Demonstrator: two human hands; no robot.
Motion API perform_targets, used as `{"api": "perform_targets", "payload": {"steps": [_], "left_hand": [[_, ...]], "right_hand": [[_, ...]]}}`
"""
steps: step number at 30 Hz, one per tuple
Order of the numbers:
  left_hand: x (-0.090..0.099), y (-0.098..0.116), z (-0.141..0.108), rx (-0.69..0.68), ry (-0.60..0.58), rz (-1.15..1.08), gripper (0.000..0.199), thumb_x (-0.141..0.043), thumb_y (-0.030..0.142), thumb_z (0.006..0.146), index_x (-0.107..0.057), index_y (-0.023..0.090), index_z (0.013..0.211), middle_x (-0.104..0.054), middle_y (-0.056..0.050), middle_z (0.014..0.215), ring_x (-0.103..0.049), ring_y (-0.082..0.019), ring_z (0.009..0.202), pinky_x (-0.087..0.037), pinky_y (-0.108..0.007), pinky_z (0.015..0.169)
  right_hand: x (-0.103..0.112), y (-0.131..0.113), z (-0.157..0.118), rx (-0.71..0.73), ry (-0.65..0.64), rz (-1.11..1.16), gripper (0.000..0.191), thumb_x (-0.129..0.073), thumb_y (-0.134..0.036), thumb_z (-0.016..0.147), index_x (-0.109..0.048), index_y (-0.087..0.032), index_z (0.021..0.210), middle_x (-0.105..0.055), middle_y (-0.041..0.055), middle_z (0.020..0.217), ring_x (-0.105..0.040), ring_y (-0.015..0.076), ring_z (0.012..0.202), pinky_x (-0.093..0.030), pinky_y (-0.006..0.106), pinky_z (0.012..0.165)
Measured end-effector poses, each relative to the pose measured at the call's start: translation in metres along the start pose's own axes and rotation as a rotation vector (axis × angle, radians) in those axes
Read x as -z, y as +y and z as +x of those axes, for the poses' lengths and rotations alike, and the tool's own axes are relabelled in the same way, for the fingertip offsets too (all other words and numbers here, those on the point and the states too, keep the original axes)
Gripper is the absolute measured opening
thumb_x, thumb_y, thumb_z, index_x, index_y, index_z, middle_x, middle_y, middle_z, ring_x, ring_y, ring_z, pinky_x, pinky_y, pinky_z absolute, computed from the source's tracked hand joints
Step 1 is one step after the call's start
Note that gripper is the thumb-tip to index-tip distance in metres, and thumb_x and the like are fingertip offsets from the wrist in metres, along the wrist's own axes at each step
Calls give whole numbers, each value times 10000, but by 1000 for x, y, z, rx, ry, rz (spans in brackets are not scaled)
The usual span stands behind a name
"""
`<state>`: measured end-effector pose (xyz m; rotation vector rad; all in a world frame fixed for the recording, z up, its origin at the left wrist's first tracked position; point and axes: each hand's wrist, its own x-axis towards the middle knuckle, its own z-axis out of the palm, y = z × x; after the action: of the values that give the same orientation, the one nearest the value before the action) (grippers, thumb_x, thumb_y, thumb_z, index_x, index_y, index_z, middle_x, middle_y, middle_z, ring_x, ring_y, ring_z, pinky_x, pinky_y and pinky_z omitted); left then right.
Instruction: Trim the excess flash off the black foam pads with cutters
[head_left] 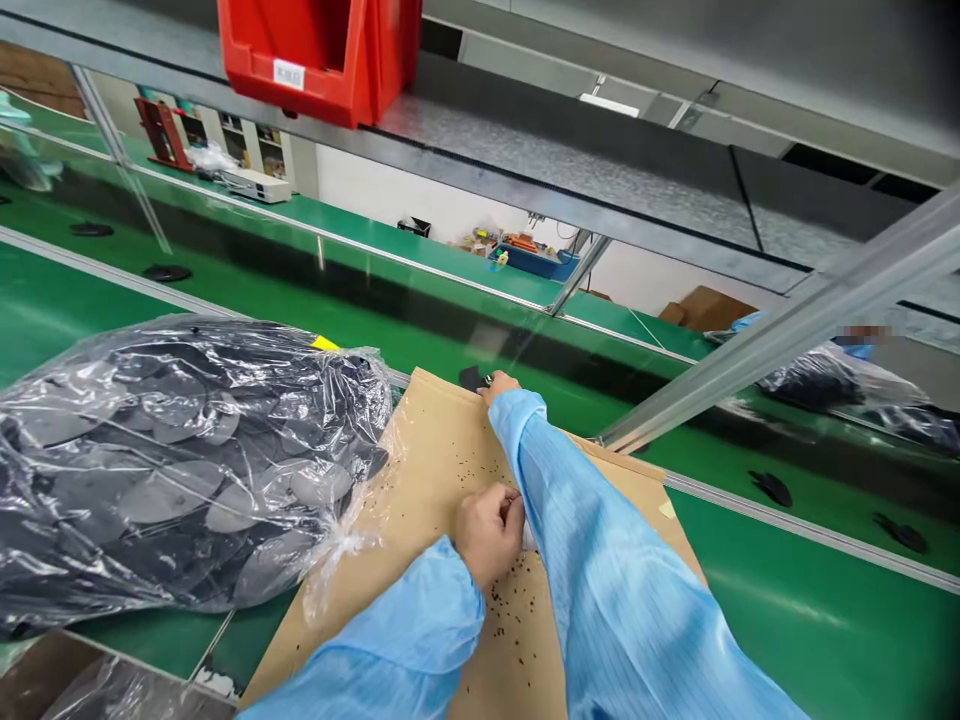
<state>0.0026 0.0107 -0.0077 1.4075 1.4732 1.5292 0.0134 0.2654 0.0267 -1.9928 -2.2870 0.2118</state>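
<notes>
My right hand (502,386) reaches over the far edge of the brown cardboard sheet (427,480), to the green conveyor belt. Its fingers are closed on a small black piece (472,378); a shiny bit shows by the fingertips, too small to name. Nearer to me, my left hand (489,535) rests closed above the cardboard. What its fingers hold, if anything, is hidden. Something whitish (528,535) shows just beside it, partly covered by my right sleeve. Many tiny dark bits (510,605) are scattered over the cardboard around the left hand.
A large clear plastic bag (180,470) full of flat dark pieces lies at left, against the cardboard. Black parts (771,487) lie along the green belt (720,455). A slanted metal post (750,330) stands at right. Overhead, a shelf carries a red bin (322,60).
</notes>
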Motion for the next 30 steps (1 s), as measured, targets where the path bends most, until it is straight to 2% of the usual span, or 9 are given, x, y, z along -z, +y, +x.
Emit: {"api": "perform_targets", "payload": {"steps": [4, 8, 11, 14, 17, 20, 22, 26, 30], "left_hand": [[0, -1, 1, 0, 15, -3, 178, -508, 289, 847, -625, 207, 741, -620, -37, 649, -530, -152, 603, -352, -293, 619], [-1, -3, -1, 13, 14, -9, 200, -507, 311, 860, -619, 203, 735, -619, -25, 643, -539, -145, 616, -370, -277, 627], [-2, -6, 0, 48, 28, -74, 232, -507, 373, 871, -619, 195, 773, -632, -33, 684, -560, -145, 647, -401, -265, 633], [-2, -7, 6, 168, 140, -237, 286, -565, 439, 839, -600, 173, 939, -647, -60, 799, -585, -141, 692, -450, -256, 665], [1, -3, 12, 260, 201, -511, 506, -657, 479, 766, -507, 150, 1120, -641, -105, 988, -615, -144, 770, -489, -249, 670], [4, 3, 12, 327, 45, -760, 571, -720, 463, 709, -514, 147, 1138, -640, -120, 1064, -640, -165, 818, -516, -257, 665], [5, 7, 8, 376, -19, -781, 535, -758, 435, 667, -560, 138, 1065, -664, -89, 950, -640, -163, 769, -523, -259, 638], [8, 14, 0, 431, -57, -755, 500, -786, 410, 625, -559, 124, 967, -630, -26, 712, -608, -137, 623, -497, -235, 531], [12, 15, -1, 475, -81, -798, 471, -791, 369, 625, -542, 130, 946, -620, -19, 686, -604, -133, 583, -462, -214, 475]], "right_hand": [[0, 0, 3, 23, 4, 52, 331, -725, -309, 770, -642, -147, 1046, -659, 133, 1000, -625, 261, 957, -450, 346, 806], [19, 5, -14, 73, 118, 108, 256, -630, -225, 843, -631, -188, 1096, -665, 94, 1004, -610, 223, 990, -411, 325, 852], [38, 17, -43, 97, 224, 141, 288, -611, -235, 849, -612, -242, 1137, -671, 66, 1042, -600, 225, 1000, -418, 326, 871], [44, 34, -92, 161, 343, 317, 314, -598, -256, 849, -596, -222, 1161, -680, 41, 984, -614, 189, 912, -444, 302, 844], [30, 50, -159, 275, 347, 640, 316, -611, -275, 810, -614, -179, 1110, -665, 13, 818, -600, 147, 711, -476, 267, 709], [7, 65, -221, 350, 229, 821, 315, -611, -312, 791, -625, -180, 1077, -643, 2, 762, -572, 136, 636, -478, 261, 636], [-4, 78, -246, 315, 312, 902, 307, -591, -348, 811, -620, -175, 1063, -625, 12, 766, -566, 142, 661, -480, 274, 661], [-14, 115, -257, 57, 615, 1017, 373, -571, -437, 828, -541, -162, 1078, -517, -5, 739, -501, 132, 627, -458, 275, 625], [-19, 137, -252, 57, 514, 975, 530, -687, -446, 702, -479, -186, 1115, -526, 32, 899, -537, 158, 752, -483, 299, 688]]}}
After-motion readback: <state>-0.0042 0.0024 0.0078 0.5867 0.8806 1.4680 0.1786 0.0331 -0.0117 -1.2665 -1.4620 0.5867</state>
